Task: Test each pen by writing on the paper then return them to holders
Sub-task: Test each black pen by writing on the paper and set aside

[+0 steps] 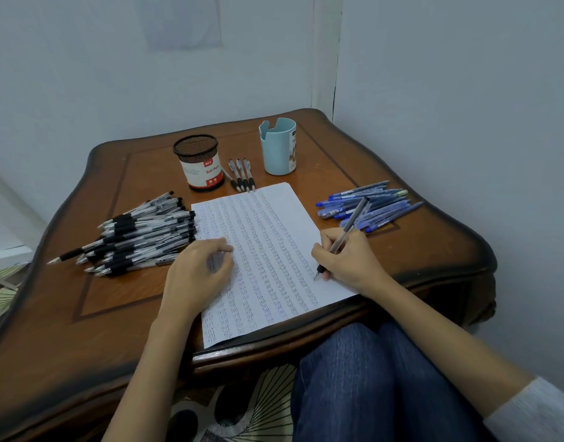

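Note:
A white sheet of paper (267, 237), covered in rows of small pen marks, lies on the brown wooden table (121, 301). My right hand (347, 260) grips a clear pen with a black tip (344, 237), its point touching the paper's right edge. My left hand (201, 269) rests loosely curled on the paper's left side, with something small and bluish tucked under its fingers. A black mesh holder with a red and white label (200, 162) and a light blue holder (279, 146) stand behind the paper.
A heap of black-grip pens (140, 234) lies left of the paper, a heap of blue pens (369, 204) to its right. Three black-grip pens (242, 175) lie between the holders. Walls close in behind and to the right. My legs sit under the near edge.

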The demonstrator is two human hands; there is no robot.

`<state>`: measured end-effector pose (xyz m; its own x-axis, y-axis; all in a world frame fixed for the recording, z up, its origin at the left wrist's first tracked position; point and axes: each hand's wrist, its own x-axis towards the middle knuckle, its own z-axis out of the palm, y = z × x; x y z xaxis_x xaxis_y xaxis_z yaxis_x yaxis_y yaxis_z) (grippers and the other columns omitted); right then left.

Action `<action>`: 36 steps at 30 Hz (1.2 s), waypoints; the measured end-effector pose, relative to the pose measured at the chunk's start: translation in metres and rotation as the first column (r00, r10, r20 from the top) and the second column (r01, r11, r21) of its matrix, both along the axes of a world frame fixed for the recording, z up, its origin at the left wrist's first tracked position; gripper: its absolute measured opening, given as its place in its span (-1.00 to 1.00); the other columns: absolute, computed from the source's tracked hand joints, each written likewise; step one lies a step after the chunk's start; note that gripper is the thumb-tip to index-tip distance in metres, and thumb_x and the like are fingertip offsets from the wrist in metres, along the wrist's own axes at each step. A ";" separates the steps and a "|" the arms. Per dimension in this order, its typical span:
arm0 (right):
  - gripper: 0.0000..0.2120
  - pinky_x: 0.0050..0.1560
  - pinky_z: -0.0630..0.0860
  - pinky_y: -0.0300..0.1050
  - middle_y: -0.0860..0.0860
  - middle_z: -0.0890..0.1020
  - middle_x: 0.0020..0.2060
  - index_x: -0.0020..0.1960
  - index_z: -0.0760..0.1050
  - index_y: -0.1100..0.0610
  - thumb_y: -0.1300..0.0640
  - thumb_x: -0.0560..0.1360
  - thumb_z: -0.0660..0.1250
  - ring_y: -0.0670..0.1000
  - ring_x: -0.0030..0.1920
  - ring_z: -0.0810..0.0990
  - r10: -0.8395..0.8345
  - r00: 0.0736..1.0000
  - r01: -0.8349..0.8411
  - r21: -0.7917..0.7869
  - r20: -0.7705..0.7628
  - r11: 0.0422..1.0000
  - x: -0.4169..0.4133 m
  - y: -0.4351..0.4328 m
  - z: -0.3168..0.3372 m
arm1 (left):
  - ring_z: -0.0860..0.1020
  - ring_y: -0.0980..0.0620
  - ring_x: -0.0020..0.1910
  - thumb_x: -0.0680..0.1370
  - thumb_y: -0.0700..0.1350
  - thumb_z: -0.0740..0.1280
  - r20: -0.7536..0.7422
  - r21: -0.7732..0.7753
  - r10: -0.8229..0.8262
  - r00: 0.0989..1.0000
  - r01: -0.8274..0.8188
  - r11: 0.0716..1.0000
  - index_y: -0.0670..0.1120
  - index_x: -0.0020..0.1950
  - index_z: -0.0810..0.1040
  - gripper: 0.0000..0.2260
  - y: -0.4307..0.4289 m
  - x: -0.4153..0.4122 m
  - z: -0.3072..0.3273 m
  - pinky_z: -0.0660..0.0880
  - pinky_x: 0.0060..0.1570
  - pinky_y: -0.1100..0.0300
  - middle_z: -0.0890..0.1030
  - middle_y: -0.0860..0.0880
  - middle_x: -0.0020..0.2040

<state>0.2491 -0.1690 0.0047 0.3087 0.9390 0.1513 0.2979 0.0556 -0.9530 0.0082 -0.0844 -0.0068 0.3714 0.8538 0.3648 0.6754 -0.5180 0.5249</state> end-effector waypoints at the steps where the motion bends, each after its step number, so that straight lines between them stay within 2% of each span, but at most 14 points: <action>1: -0.57 -0.56 0.39 -0.26 0.02 0.28 -0.54 -0.46 0.22 0.18 0.40 0.48 0.31 0.12 -0.51 0.48 0.006 1.000 -0.006 0.003 -0.002 1.000 -0.001 0.000 0.000 | 0.52 0.15 0.15 0.53 -0.14 0.35 -0.003 -0.001 -0.001 1.000 0.001 1.000 -0.05 0.11 0.64 -0.83 0.000 0.000 0.000 0.37 0.02 0.27 0.61 0.03 0.19; 6: -0.55 -0.56 0.40 -0.28 -0.12 0.28 -0.60 -0.48 0.20 0.16 0.45 0.46 0.30 0.03 -0.52 0.42 0.025 0.999 -0.025 -0.007 -0.027 1.000 -0.001 0.000 -0.002 | 0.52 0.14 0.17 0.53 -0.14 0.36 -0.004 -0.003 -0.004 1.000 0.004 1.000 -0.05 0.11 0.64 -0.83 0.000 0.000 -0.001 0.38 0.05 0.26 0.61 0.03 0.19; 9: -0.55 -0.57 0.40 -0.25 -0.13 0.29 -0.63 -0.47 0.20 0.16 0.48 0.45 0.28 -0.05 -0.56 0.36 0.056 0.997 -0.058 -0.032 -0.050 0.998 -0.002 0.001 -0.002 | 0.52 0.13 0.17 0.53 -0.15 0.36 -0.006 0.003 -0.010 1.000 0.010 1.000 -0.04 0.10 0.64 -0.83 0.001 0.000 -0.002 0.41 0.06 0.25 0.62 0.02 0.18; 13: -0.58 -0.59 0.38 -0.23 -0.01 0.30 -0.58 -0.47 0.23 0.18 0.45 0.45 0.29 0.05 -0.57 0.45 -0.003 0.998 0.003 -0.007 -0.059 1.000 -0.001 0.000 0.002 | 0.54 0.13 0.15 0.52 -0.12 0.38 -0.015 0.023 -0.009 1.000 0.010 1.000 -0.05 0.08 0.65 -0.84 0.001 0.000 -0.001 0.41 0.04 0.27 0.63 0.02 0.15; 16: -0.58 -0.58 0.39 -0.24 -0.06 0.27 -0.59 -0.47 0.22 0.18 0.47 0.45 0.28 0.06 -0.54 0.40 0.016 0.997 -0.017 -0.010 -0.071 1.000 -0.001 0.000 0.002 | 0.54 0.13 0.14 0.52 -0.05 0.40 -0.015 0.038 -0.011 1.000 0.011 0.999 -0.06 0.06 0.65 -0.84 0.000 0.001 -0.001 0.40 0.03 0.26 0.64 0.03 0.14; 20: -0.54 -0.57 0.41 -0.26 -0.12 0.26 -0.63 -0.48 0.18 0.15 0.50 0.45 0.26 0.09 -0.47 0.36 0.043 0.996 -0.043 -0.008 -0.075 0.999 -0.003 0.001 0.001 | 0.54 0.10 0.16 0.50 0.02 0.41 -0.020 0.043 -0.010 1.000 0.011 0.999 -0.04 0.04 0.64 -0.81 0.001 0.000 -0.002 0.47 0.05 0.15 0.63 0.04 0.15; 23: -0.54 -0.58 0.40 -0.25 -0.09 0.23 -0.61 -0.49 0.18 0.15 0.49 0.44 0.26 0.01 -0.54 0.32 0.042 0.996 -0.043 -0.010 -0.081 0.999 -0.002 0.000 0.002 | 0.54 0.09 0.16 0.50 0.03 0.41 -0.020 0.046 -0.010 1.000 0.011 0.999 -0.04 0.04 0.64 -0.80 0.001 0.000 -0.002 0.48 0.06 0.13 0.63 0.04 0.15; 27: -0.55 -0.57 0.40 -0.26 -0.06 0.22 -0.58 -0.47 0.18 0.16 0.48 0.44 0.27 0.06 -0.51 0.33 0.017 0.997 -0.018 -0.005 -0.074 1.000 -0.003 0.000 0.002 | 0.55 0.08 0.16 0.50 0.03 0.41 -0.017 0.046 -0.011 1.000 0.012 0.999 -0.04 0.04 0.64 -0.80 0.001 0.000 -0.003 0.50 0.07 0.09 0.63 0.04 0.15; 30: -0.55 -0.58 0.40 -0.24 -0.08 0.23 -0.59 -0.49 0.19 0.16 0.48 0.44 0.27 0.05 -0.53 0.32 0.033 0.997 -0.034 -0.011 -0.076 0.999 -0.002 0.001 0.000 | 0.55 0.08 0.17 0.50 0.03 0.41 -0.015 0.044 -0.011 1.000 0.011 0.999 -0.04 0.04 0.64 -0.80 0.001 0.000 -0.003 0.48 0.06 0.13 0.63 0.04 0.15; 36: -0.55 -0.58 0.38 -0.25 0.04 0.19 -0.52 -0.47 0.17 0.16 0.48 0.44 0.27 0.07 -0.54 0.33 0.018 0.998 -0.017 0.013 -0.058 1.000 -0.002 0.001 0.000 | 0.54 0.09 0.17 0.50 0.02 0.41 -0.007 0.044 -0.015 1.000 0.016 0.999 -0.04 0.04 0.64 -0.81 0.001 -0.001 -0.003 0.49 0.06 0.11 0.63 0.04 0.15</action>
